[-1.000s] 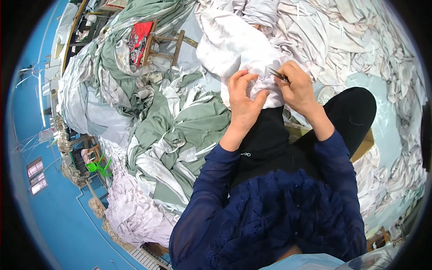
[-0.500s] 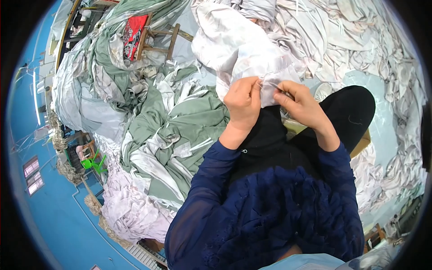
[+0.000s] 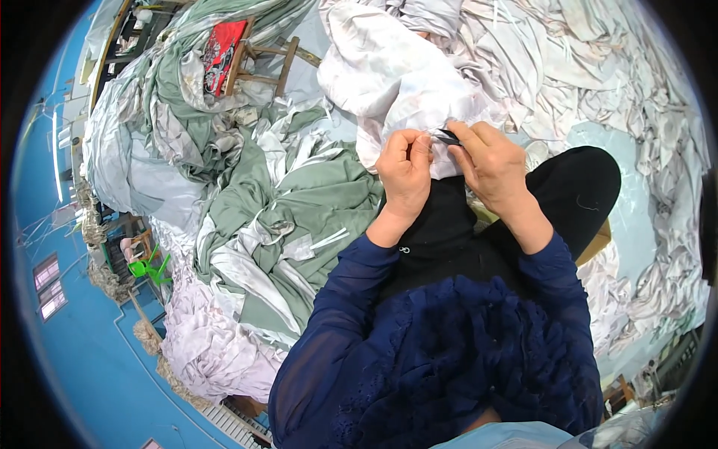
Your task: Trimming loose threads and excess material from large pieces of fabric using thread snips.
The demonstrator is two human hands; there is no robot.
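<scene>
White, faintly patterned fabric lies bunched over my black-clad knees, spreading away from me. My left hand is closed in a pinch on the near edge of this fabric, thumb against the bent forefinger. In my right hand are small black thread snips, their dark tip directed left toward the left thumb and the pinched edge. Most of the snips is hidden inside the right fingers. The two hands are close together but apart, with the tip between them.
Green and white cloth is heaped at my left. A wooden stool with a red printed cloth stands beyond it. Pale fabric piles up at the far right. A green plastic chair sits farther left, near the blue floor.
My right hand has turned and shifted slightly, bringing the black snips into sight beside the left thumb. The left hand keeps its pinch on the fabric.
</scene>
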